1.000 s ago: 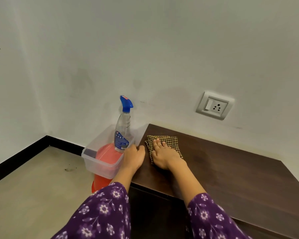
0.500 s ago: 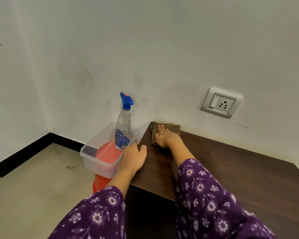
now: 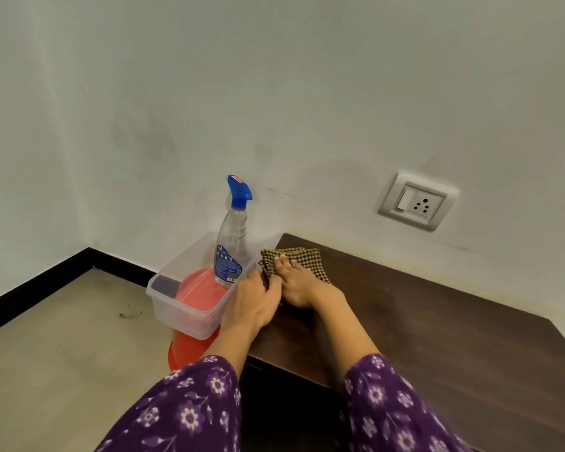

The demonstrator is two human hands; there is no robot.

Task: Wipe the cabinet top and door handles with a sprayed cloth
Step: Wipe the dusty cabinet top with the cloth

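Pressing the cloth [image 3: 308, 258], right hand [image 3: 299, 287] fingers straight; left hand [image 3: 254, 301] flat on cabinet top [image 3: 437, 340].

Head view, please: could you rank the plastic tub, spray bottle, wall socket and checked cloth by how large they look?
1. plastic tub, clearly largest.
2. spray bottle and wall socket: about alike, not ranked.
3. checked cloth, though the right hand hides part of it.
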